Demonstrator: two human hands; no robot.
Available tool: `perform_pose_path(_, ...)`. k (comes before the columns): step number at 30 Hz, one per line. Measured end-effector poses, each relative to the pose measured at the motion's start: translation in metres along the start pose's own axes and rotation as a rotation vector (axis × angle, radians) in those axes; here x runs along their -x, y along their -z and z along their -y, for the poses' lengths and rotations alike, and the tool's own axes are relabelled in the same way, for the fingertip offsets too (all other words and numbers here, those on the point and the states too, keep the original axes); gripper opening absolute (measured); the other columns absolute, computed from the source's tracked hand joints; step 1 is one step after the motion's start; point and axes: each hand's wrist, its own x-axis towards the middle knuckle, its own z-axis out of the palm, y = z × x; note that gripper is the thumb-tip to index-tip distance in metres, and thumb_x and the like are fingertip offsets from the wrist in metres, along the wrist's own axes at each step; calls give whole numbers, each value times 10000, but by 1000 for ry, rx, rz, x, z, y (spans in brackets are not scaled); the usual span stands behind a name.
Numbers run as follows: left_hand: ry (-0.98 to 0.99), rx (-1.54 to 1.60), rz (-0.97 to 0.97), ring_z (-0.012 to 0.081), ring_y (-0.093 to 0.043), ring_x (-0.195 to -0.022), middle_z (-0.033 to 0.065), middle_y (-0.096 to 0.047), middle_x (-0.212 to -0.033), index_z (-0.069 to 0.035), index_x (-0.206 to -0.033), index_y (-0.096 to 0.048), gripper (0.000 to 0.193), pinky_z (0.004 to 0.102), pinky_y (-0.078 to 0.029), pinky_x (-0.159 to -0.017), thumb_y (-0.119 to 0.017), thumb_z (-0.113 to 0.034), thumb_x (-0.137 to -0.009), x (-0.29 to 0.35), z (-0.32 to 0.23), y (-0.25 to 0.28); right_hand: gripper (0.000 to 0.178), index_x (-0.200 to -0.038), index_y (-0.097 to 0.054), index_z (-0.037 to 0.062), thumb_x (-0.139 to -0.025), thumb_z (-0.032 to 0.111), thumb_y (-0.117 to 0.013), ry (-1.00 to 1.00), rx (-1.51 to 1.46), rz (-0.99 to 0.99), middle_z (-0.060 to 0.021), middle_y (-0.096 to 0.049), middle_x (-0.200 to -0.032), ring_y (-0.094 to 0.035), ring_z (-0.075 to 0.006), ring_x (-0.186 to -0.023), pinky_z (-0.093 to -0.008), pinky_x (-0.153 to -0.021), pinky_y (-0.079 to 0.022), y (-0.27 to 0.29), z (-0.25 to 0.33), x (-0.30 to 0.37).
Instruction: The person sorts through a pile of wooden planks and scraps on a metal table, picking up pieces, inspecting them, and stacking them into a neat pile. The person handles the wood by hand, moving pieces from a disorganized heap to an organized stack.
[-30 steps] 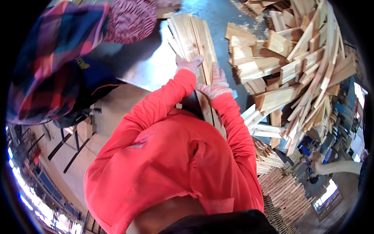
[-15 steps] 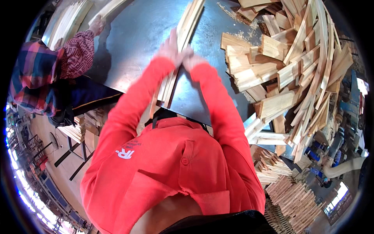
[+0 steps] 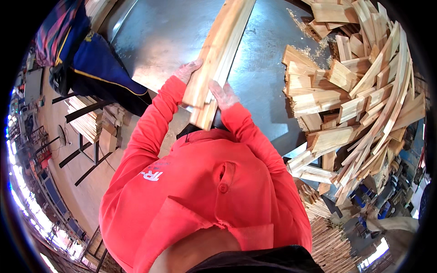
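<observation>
I note, well right of my fingers (image 3: 219,91), a jumbled heap of wood pieces (image 3: 353,109) edged with shavings (image 3: 324,44); left of them, a co-worker in blue trousers (image 3: 102,63); lower left, stacked slats (image 3: 86,125).

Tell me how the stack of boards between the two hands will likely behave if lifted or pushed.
The stack of boards will probably stay stiff, as its long edges show no obvious sag. Its pieces may slip apart when lifted, since the near ends sit staggered. Pushed along the shiny metal tabletop, it would likely slide.
</observation>
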Motion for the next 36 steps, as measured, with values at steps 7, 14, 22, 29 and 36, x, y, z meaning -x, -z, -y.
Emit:
perform_pose_path(7,-63,-1222,-584,368,-601,-1092,221,-598,-1220,-83,-1483,-223,971,404,-450,-956,-680,-502,-736,1,-29,-21,808,-1457,-204,65,-823,308,-643,12,1229,74,-232,-581,-1224,-536,-404,-1160,-384,-1011,-423,-30,13,-41)
perform_pose_path(14,-163,-1129,-626,318,-610,-1037,190,-624,-1133,-116,-1385,-391,735,393,-474,-910,-703,-378,-773,40,-59,6,468,-1338,-488,61,-896,214,-509,211,1420,111,-183,-556,-1287,-539,-363,-1157,-389,-1005,-419,-19,56,32)
perform_pose_path(22,-20,-1416,-680,353,-586,-1082,221,-564,-1236,-90,-1428,-302,866,471,-470,-907,-721,-420,-746,42,-16,211,385,-1200,-573,-20,-851,141,-570,507,1870,-1039,-161,-656,-1072,-638,-290,-966,-397,-875,-509,70,185,240)
perform_pose_path(29,-813,-1014,-248,260,-492,-1227,155,-461,-1396,-90,-1445,-335,645,365,-446,-980,-636,-125,-876,16,-15,-55,577,-1336,-461,8,-864,323,-570,25,1911,-1852,-238,-573,-1234,-555,-308,-1164,-422,-975,-446,359,258,324)
perform_pose_path(36,-441,-368,806,208,-587,-1025,152,-580,-1177,43,-1354,-394,569,322,-487,-853,-549,-270,-905,60,53,-413,348,-1169,-519,58,-878,248,-520,231,1517,-1082,-211,-659,-867,-655,-385,-844,-484,-787,-522,228,266,363)
